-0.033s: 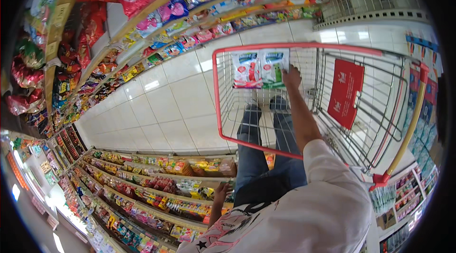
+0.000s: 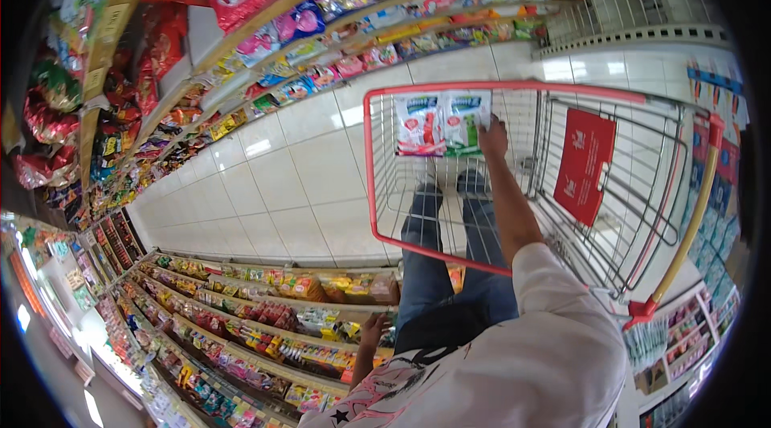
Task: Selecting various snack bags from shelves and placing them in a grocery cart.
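Observation:
Inside the shopping cart (image 2: 456, 86) with a red rim, two candy bags lie side by side at the far end. One is a white and red candy bag (image 2: 419, 126), the other a white and green candy bag (image 2: 462, 124). My right arm reaches over the basket, and my right hand (image 2: 493, 137) is closed at the right edge of the green bag; the fingertips are partly hidden. Down by my left side, my left hand (image 2: 374, 328) hangs beside the lower shelves with fingers loosely apart, holding nothing.
Stocked candy shelves (image 2: 321, 79) run along the far side, with more shelves (image 2: 265, 319) close on my left. The cart's handle (image 2: 691, 219) is at right, near a red sign panel (image 2: 585, 167). A wire rack (image 2: 634, 2) stands at the far right.
The cart and the bags in it sit slightly lower in the picture. My right hand keeps its place at the green bag, and my left hand has hardly moved.

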`<state>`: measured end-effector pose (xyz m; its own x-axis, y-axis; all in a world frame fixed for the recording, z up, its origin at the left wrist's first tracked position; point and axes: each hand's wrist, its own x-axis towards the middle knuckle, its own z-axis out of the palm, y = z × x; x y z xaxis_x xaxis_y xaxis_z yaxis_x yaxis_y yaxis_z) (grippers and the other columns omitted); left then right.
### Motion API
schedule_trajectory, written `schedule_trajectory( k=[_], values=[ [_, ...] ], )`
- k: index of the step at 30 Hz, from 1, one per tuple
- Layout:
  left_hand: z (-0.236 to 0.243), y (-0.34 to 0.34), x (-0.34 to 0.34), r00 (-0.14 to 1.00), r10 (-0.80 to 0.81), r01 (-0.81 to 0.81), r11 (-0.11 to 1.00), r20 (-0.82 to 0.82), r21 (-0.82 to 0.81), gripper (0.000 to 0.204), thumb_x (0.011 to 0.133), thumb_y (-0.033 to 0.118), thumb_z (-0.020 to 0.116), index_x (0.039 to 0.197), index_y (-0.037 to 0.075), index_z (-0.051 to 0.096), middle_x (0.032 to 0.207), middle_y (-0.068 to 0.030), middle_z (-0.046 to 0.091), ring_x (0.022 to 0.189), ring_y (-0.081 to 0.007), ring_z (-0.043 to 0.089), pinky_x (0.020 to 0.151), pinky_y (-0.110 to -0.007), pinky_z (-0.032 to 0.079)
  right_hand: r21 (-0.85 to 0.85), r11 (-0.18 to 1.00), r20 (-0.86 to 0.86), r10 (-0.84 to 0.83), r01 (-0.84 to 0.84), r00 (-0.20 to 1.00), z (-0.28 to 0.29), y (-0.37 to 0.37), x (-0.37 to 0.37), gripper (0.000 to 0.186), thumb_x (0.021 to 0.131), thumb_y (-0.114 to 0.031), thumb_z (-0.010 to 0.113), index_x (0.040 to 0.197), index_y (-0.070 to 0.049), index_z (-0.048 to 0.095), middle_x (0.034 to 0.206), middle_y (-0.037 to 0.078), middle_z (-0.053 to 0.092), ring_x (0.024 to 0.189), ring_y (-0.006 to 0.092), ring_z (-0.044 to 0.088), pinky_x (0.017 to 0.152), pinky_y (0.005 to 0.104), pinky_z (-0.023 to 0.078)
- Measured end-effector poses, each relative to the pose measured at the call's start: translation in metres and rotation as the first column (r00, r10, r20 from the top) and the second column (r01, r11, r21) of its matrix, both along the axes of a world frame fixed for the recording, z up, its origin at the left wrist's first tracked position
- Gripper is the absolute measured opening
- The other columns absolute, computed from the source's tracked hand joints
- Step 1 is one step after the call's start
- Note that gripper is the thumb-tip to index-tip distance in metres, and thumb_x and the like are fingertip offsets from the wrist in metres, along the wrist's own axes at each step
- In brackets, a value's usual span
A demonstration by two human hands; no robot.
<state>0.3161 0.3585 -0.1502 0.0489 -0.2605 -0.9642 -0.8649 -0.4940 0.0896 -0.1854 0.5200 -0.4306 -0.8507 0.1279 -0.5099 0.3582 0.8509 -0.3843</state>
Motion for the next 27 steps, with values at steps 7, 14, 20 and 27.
schedule_trajectory(
  k=[7,14,20,27],
  values=[
    [-0.005,0.004,-0.022,0.998,0.060,-0.060,0.998,0.000,0.022,0.032,0.089,0.033,0.054,0.106,0.006,0.056,0.097,-0.0073,0.063,0.082,-0.0173,0.061,0.071,-0.030,0.048,-0.087,0.996,0.048,-0.014,0.018,0.999,0.026,0.012,-0.002,0.062,0.073,-0.032,0.068,0.124,-0.010,0.042,0.110,0.020,0.053,0.101,0.0378,0.054,0.083,0.0455,0.046],
    [-0.004,0.014,-0.026,0.998,0.049,-0.050,0.999,-0.044,-0.007,0.034,0.089,0.033,0.052,0.107,0.005,0.057,0.094,-0.0060,0.064,0.080,-0.0166,0.062,0.071,-0.030,0.048,-0.383,0.817,0.129,0.510,-0.432,0.851,0.104,0.005,-0.028,0.055,0.074,-0.046,0.065,0.108,-0.004,0.058,0.106,0.018,0.060,0.101,0.0292,0.057,0.085,0.0360,0.045],
    [-0.028,0.013,-0.040,0.987,0.114,-0.117,0.993,-0.112,-0.022,0.035,0.090,0.034,0.049,0.105,0.003,0.057,0.088,-0.0078,0.064,0.069,-0.0139,0.061,0.060,-0.027,0.048,-0.620,0.526,0.153,0.809,-0.582,0.568,0.242,-0.008,-0.087,0.042,0.083,-0.039,0.060,0.107,-0.004,0.059,0.104,0.011,0.062,0.098,0.0219,0.058,0.086,0.0312,0.044],
    [-0.033,0.034,-0.016,0.895,-0.219,0.137,0.964,-0.388,-0.227,0.036,0.091,0.035,0.047,0.105,0.003,0.056,0.089,-0.0077,0.063,0.071,-0.0170,0.061,0.060,-0.029,0.049,-0.907,0.356,-0.014,0.511,-0.227,0.859,0.386,-0.035,-0.192,0.031,0.087,-0.026,0.059,0.108,-0.004,0.058,0.098,0.003,0.063,0.093,0.0128,0.058,0.086,0.0277,0.044]
  ],
)
